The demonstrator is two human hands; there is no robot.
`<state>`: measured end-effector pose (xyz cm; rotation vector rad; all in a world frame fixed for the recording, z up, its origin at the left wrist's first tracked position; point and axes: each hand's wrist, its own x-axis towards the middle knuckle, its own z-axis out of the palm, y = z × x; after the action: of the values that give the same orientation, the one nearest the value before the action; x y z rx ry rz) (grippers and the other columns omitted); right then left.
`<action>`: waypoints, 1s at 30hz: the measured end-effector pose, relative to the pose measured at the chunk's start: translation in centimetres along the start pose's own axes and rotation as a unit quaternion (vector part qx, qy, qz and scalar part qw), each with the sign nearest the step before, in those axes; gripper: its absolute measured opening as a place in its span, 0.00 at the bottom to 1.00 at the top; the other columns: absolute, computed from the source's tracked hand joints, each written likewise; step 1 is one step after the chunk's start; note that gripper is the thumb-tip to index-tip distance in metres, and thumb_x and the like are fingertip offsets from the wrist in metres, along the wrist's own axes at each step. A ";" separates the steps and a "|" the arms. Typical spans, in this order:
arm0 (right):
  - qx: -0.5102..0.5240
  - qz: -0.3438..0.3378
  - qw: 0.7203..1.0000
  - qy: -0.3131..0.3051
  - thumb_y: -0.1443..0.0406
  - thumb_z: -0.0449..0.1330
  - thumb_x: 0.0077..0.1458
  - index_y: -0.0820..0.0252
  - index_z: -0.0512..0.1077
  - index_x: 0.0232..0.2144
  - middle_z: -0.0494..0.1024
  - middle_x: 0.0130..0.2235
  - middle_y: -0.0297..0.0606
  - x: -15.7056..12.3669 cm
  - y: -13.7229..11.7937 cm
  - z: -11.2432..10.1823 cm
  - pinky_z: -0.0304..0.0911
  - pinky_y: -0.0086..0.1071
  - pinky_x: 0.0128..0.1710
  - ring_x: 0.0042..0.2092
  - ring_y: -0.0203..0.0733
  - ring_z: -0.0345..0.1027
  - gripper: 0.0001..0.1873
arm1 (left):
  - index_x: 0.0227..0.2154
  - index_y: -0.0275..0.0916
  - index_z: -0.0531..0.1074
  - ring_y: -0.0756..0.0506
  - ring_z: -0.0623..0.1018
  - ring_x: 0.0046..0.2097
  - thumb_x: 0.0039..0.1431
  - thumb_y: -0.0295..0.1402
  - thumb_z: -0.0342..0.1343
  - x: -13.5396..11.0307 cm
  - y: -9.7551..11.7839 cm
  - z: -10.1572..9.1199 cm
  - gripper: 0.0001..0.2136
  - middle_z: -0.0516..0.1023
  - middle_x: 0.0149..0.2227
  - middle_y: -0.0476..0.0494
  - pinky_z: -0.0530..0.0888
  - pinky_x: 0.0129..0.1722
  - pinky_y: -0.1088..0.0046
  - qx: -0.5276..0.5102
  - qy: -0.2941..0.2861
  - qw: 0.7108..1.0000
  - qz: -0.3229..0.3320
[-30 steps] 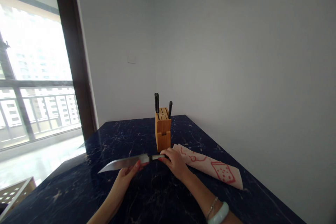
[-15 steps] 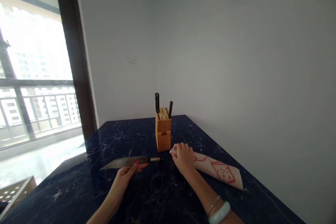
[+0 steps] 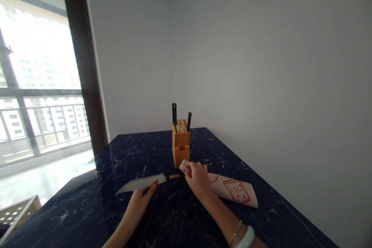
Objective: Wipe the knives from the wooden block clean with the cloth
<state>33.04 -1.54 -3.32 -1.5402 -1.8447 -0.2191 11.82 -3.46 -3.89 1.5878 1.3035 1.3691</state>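
A long kitchen knife lies across my left hand, its blade pointing left and its dark-ended handle pointing right. My left thumb presses on the side of the blade near the handle, and the other fingers are mostly hidden behind it. My right hand grips a white cloth with red drawings, bunched at its left end and trailing right over the table. The bunched end is close to the tip of the knife handle; I cannot tell whether they touch. Just behind both hands stands a wooden knife block.
Two black-handled knives stick up from the block's slots. The dark blue marbled table runs back to the grey wall. A crate-like box sits low at the left, below a window.
My right hand has drawn the cloth leftward, toward the knife handle. The knife has shifted slightly to the right in my left hand, its blade face now brighter.
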 end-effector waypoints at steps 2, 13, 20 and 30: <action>0.057 -0.037 0.998 0.004 0.69 0.53 0.50 0.56 0.65 0.33 0.72 0.34 0.33 -0.4 -1.3 -0.3 0.46 0.33 0.38 0.38 0.39 0.60 0.06 | 0.30 0.38 0.77 0.38 0.76 0.40 0.41 0.47 0.58 -0.3 0.3 0.4 0.19 0.80 0.33 0.45 0.70 0.45 0.63 -0.014 -0.011 1.000 -0.004; 0.054 -0.175 0.979 -0.088 0.68 0.55 0.47 0.55 0.64 0.29 0.72 0.34 0.31 -1.3 -3.9 -1.1 0.44 0.33 0.38 0.38 0.38 0.58 0.04 | 0.27 0.36 0.78 0.38 0.78 0.35 0.42 0.47 0.57 -1.0 1.2 0.8 0.17 0.80 0.28 0.44 0.73 0.39 0.63 -0.064 -0.039 0.997 -0.014; 0.082 -0.120 0.988 -0.048 0.69 0.52 0.50 0.55 0.63 0.33 0.72 0.37 0.30 -1.4 -4.2 -1.1 0.44 0.32 0.38 0.38 0.37 0.59 0.07 | 0.31 0.38 0.77 0.40 0.77 0.40 0.46 0.44 0.56 -1.1 1.2 0.9 0.16 0.80 0.34 0.46 0.70 0.45 0.65 -0.062 -0.055 0.997 -0.005; 0.050 -0.084 0.994 -0.057 0.70 0.52 0.46 0.55 0.64 0.33 0.72 0.34 0.31 -1.1 -3.2 -0.5 0.44 0.32 0.38 0.38 0.37 0.61 0.09 | 0.28 0.37 0.78 0.38 0.77 0.38 0.42 0.46 0.57 -0.7 1.1 0.5 0.17 0.80 0.32 0.45 0.72 0.42 0.63 -0.070 -0.046 0.996 -0.032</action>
<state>30.35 -3.56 -2.70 -1.3554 -2.0447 -0.1148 12.62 -4.36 -3.22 1.4845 1.1677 1.3043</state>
